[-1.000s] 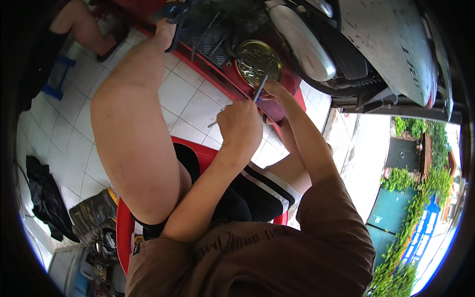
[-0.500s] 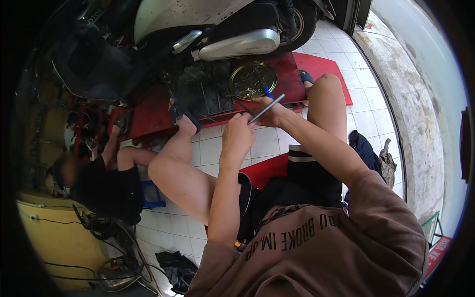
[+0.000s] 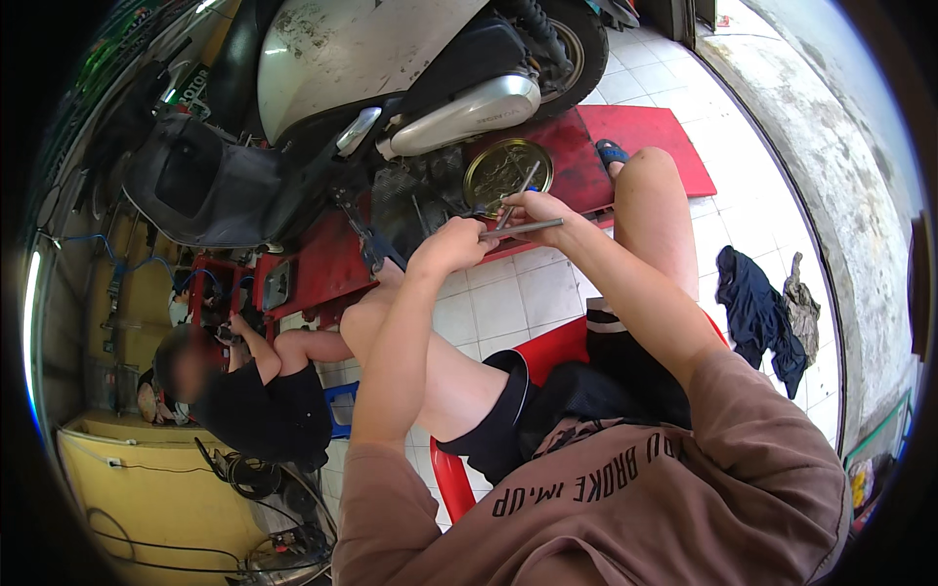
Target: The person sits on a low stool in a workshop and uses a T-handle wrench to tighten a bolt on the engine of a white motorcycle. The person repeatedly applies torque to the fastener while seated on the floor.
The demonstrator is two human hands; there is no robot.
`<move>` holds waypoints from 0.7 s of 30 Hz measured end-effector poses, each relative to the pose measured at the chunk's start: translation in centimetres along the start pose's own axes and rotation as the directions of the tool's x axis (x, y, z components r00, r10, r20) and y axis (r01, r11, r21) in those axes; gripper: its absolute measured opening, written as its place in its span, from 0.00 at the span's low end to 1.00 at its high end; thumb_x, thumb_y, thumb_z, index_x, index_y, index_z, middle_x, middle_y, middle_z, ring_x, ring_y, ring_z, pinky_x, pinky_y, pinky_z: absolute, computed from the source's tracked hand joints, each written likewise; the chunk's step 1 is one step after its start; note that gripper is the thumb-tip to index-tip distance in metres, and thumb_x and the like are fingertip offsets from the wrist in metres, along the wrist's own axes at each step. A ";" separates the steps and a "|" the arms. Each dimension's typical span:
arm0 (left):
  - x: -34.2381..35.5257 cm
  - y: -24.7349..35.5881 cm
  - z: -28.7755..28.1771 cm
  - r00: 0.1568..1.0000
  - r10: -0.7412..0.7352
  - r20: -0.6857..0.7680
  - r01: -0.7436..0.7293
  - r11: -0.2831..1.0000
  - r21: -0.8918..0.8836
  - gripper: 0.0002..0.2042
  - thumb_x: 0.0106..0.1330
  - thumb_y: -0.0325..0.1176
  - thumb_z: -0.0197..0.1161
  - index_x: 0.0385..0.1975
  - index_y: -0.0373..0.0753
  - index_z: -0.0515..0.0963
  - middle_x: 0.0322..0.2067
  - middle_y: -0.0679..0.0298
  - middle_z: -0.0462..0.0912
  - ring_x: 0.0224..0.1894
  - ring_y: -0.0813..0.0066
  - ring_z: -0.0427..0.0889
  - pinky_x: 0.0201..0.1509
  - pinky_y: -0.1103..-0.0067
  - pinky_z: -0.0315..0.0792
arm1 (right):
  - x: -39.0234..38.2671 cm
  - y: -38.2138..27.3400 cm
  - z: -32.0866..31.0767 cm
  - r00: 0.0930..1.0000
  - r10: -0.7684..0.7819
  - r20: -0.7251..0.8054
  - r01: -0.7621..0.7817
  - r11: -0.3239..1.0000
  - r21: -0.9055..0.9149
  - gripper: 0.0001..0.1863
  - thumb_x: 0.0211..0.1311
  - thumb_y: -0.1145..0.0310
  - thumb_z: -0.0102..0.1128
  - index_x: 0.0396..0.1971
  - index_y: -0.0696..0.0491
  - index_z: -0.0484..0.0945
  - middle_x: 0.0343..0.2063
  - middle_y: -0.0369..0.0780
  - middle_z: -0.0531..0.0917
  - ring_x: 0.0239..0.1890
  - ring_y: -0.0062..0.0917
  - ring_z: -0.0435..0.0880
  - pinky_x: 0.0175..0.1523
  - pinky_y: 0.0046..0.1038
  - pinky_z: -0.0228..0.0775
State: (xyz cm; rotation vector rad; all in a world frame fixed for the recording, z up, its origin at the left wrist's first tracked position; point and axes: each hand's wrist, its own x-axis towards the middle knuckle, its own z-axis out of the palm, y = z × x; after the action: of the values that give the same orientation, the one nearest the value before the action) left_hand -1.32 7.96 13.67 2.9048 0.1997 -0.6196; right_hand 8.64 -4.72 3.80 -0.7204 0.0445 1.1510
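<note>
Tiled workshop floor (image 3: 474,317), daylight at right. Lower left: yellow panel (image 3: 147,488), cables; beside it a co-worker in black (image 3: 264,405) sits bent over. Upper left to top centre: scooter (image 3: 342,59) above a red platform (image 3: 645,146). Centre: left hand (image 3: 451,246) closed, gripping a grey metal rod (image 3: 532,229) by its left end. Half a second ago the rod slanted steeply up to the right; now it lies nearly level, its free end passing in front of the right wrist. Right hand (image 3: 539,208) closed on a thinner metal piece (image 3: 530,178), now plainly visible, pointing up; so each hand has its own piece, close together. Just above: round gold-rimmed tray (image 3: 469,168), small parts inside. Far right: dark cloth (image 3: 757,317) on tiles.
</note>
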 end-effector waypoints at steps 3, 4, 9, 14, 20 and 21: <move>1.4 2.8 -0.6 0.996 -0.069 0.057 0.072 0.996 -0.055 0.18 0.61 0.44 0.59 0.40 0.34 0.79 0.31 0.49 0.82 0.32 0.56 0.82 0.41 0.70 0.74 | 0.3 -1.0 -0.8 0.998 0.042 0.054 -0.046 0.996 0.073 0.05 0.62 0.73 0.50 0.34 0.60 0.69 0.27 0.41 0.77 0.30 0.29 0.79 0.42 0.36 0.75; 1.9 4.0 -1.0 0.992 -0.072 0.106 0.069 0.997 0.027 0.19 0.60 0.45 0.60 0.42 0.35 0.79 0.36 0.48 0.82 0.37 0.55 0.82 0.45 0.68 0.74 | 0.6 -1.3 -1.7 1.000 -0.005 0.013 0.004 0.997 0.080 0.05 0.62 0.73 0.50 0.34 0.60 0.69 0.26 0.41 0.76 0.30 0.29 0.78 0.42 0.36 0.75; 4.3 4.5 1.7 0.994 0.014 0.109 -0.012 1.000 -0.021 0.22 0.56 0.46 0.62 0.44 0.34 0.78 0.44 0.49 0.80 0.47 0.57 0.80 0.53 0.69 0.72 | 0.8 -2.0 -1.8 0.948 -0.164 -0.273 0.199 0.974 0.109 0.03 0.60 0.76 0.46 0.32 0.52 0.68 0.19 0.36 0.72 0.21 0.23 0.73 0.29 0.27 0.69; 3.8 5.7 2.6 0.989 0.113 0.091 -0.107 0.992 -0.074 0.24 0.59 0.45 0.59 0.43 0.26 0.75 0.42 0.44 0.79 0.45 0.52 0.79 0.52 0.66 0.73 | 1.8 -2.4 -3.9 0.945 -0.093 -0.314 0.126 0.989 0.084 0.04 0.58 0.72 0.51 0.30 0.53 0.66 0.14 0.35 0.69 0.17 0.21 0.70 0.18 0.23 0.60; 2.9 3.9 3.1 0.992 0.128 -0.004 -0.127 0.982 -0.139 0.22 0.59 0.43 0.60 0.44 0.28 0.74 0.43 0.43 0.78 0.47 0.51 0.78 0.52 0.65 0.72 | 2.3 -2.2 -2.9 0.982 -0.050 -0.183 0.103 0.951 0.290 0.11 0.59 0.71 0.46 0.18 0.49 0.59 0.12 0.32 0.60 0.16 0.19 0.60 0.25 0.24 0.55; 2.8 3.6 3.3 0.993 0.119 -0.018 -0.121 0.983 -0.142 0.22 0.59 0.42 0.60 0.44 0.28 0.73 0.43 0.43 0.78 0.47 0.51 0.78 0.52 0.65 0.72 | 2.3 -2.1 -2.4 0.984 -0.059 -0.168 0.105 0.953 0.284 0.11 0.59 0.71 0.45 0.18 0.49 0.59 0.12 0.32 0.60 0.16 0.19 0.60 0.25 0.24 0.55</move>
State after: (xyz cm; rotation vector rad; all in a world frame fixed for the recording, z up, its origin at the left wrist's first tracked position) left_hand 0.50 4.12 10.04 2.7582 0.0660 -0.5479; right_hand 12.14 -4.57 2.06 -0.5428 0.3092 0.9791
